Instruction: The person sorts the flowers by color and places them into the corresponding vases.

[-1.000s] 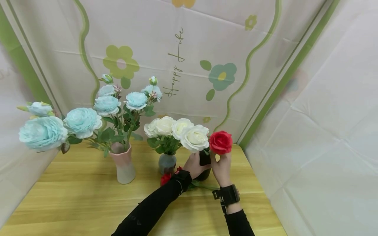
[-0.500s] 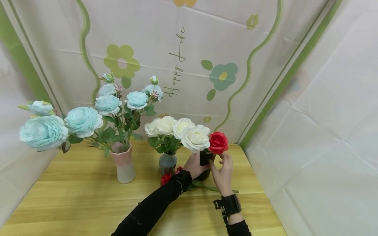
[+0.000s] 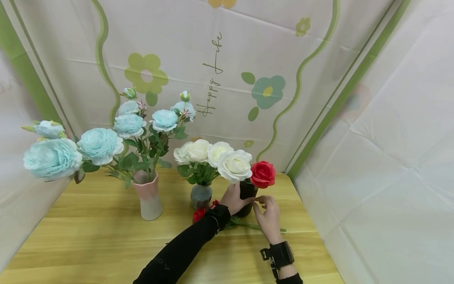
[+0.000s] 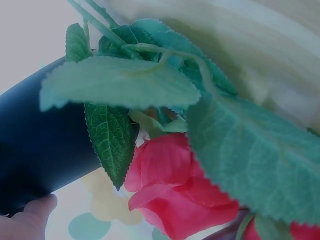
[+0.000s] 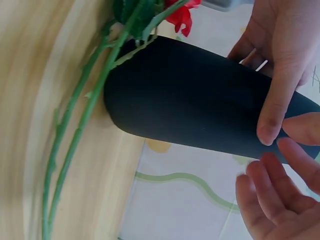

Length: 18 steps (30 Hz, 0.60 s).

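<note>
My left hand [image 3: 234, 200] grips a tall black vase [image 3: 247, 192] near its top, with the thumb laid across the side in the right wrist view. One red rose [image 3: 263, 174] stands at the vase mouth and leans right. My right hand [image 3: 268, 216] is at the vase's right side, below that bloom, its fingers loosely bent and holding nothing. In the right wrist view its fingertips [image 5: 270, 159] come right up to the left thumb. Other red roses [image 4: 175, 185] lie beside the vase foot, their green stems [image 5: 82, 120] stretched along the table; my left forearm partly hides them in the head view.
White roses [image 3: 234, 165] fill a small grey vase [image 3: 201, 197] just left of the black one, one bloom overhanging it. Farther left, a pink and white vase [image 3: 150, 201] holds light-blue flowers [image 3: 99, 146]. A printed cloth hangs behind the wooden table [image 3: 106, 244].
My right hand has let go of the rose and moved down the vase's right side. The red bloom has shifted slightly left, then settled a little lower. My left hand stays on the vase.
</note>
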Motion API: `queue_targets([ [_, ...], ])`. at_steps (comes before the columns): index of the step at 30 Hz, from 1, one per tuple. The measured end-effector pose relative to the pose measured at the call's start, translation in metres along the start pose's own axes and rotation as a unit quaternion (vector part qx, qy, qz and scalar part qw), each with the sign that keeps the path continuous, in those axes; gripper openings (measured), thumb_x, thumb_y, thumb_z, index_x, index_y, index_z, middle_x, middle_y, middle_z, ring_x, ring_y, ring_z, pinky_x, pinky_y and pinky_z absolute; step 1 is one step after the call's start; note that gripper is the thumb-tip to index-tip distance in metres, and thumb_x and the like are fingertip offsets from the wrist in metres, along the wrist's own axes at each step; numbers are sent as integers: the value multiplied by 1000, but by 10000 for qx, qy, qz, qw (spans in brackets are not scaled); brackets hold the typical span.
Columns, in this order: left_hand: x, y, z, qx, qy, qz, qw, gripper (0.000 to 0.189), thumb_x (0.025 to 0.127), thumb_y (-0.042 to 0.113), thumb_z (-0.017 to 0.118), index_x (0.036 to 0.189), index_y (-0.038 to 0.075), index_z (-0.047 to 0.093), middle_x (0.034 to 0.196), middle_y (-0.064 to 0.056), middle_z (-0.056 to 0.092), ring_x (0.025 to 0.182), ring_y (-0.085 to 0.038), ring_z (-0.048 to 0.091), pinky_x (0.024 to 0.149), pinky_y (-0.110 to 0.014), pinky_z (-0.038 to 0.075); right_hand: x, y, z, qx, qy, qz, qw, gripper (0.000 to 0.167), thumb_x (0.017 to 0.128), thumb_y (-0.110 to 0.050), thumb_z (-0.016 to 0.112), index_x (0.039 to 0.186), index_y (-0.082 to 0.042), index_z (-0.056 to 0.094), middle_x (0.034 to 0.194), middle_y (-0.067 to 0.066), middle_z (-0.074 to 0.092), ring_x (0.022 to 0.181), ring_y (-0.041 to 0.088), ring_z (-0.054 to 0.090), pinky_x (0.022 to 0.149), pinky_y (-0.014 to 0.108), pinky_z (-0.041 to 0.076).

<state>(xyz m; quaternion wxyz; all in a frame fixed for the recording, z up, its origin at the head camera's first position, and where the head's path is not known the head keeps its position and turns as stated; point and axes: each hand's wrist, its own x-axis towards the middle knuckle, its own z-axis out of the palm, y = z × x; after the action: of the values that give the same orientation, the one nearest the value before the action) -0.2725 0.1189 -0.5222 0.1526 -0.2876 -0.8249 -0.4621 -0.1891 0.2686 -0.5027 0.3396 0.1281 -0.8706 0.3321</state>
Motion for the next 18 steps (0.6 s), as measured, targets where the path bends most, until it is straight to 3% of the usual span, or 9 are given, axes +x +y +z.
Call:
queue_targets([
  [6,0,-1,1,-8,71,44,10000,94,84,41,80,150,1,26,143,-21,45,125,-31,51,100,-41,46,-10,2,-3,-8,-876,461,9951,9,85,2,73,93,-2,72,89,10,65,78,30,63,62,38,55],
  [11,0,-3,2,-92,83,106,9999,99,83,39,80,153,2,20,149,-20,38,130,-30,47,103,-41,43,-18,7,-3,-225,-1901,903,9773,9,87,-3,72,96,-2,73,92,11,65,79,30,62,66,36,51],
  [14,-1,-4,3,-71,56,87,9999,101,84,40,80,154,3,18,151,-18,35,131,-30,45,104,-41,42,-25,12,1,-318,-2331,904,9677,13,88,-3,71,99,1,72,97,14,65,83,31,61,69,39,52],
  [18,-1,-4,4,-60,47,71,9999,101,84,40,79,154,3,17,151,-19,36,131,-30,45,105,-41,42,-33,16,8,-512,-2760,577,9581,19,85,-3,72,103,3,71,101,18,64,89,34,62,73,45,53],
])
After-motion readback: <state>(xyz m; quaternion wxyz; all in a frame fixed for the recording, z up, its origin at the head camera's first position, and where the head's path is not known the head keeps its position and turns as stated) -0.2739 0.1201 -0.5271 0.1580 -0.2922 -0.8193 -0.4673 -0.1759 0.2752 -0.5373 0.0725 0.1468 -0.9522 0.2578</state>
